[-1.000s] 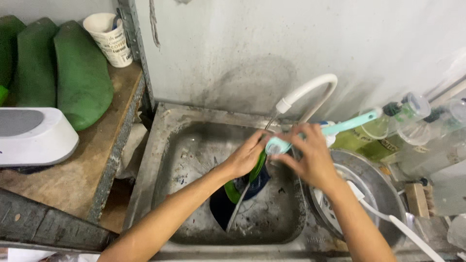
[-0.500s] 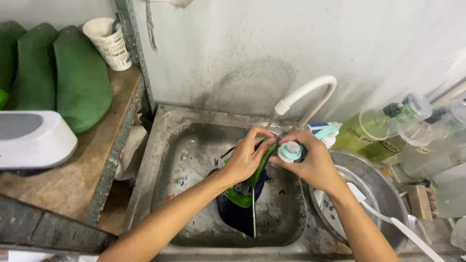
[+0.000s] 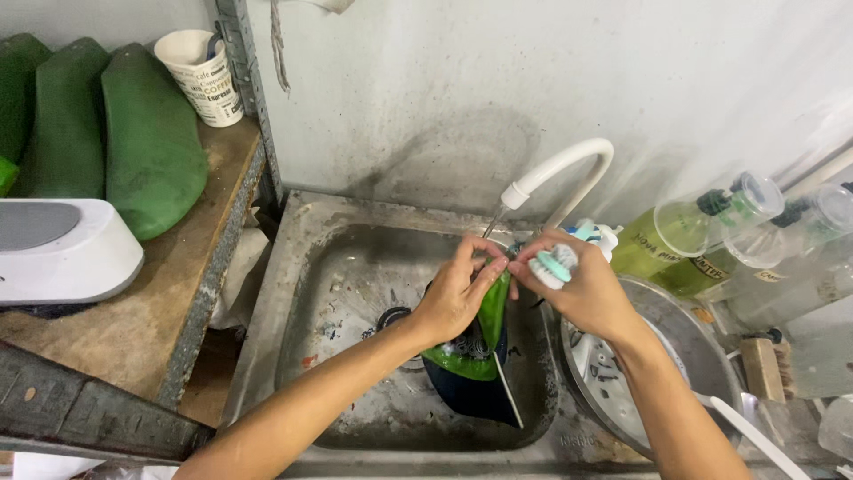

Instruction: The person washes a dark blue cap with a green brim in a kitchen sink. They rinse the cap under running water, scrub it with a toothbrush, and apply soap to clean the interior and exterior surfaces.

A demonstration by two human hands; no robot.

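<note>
Overhead, grimy steel sink (image 3: 320,267), stained white wall (image 3: 426,89)

Brightness: even, soft daylight-like light, fairly bright on the pale wall (image 3: 675,80).
Shadows: a faint grey one behind the white tap (image 3: 560,173); deep dark under the tabletop (image 3: 133,302) edge.
Glare: mild sheen on the clear bottles (image 3: 711,222) and metal bowl (image 3: 702,347).
Sharpness: centre crisp, slight smear on the right.
Distortion: wide-angle bending at the edges.
</note>
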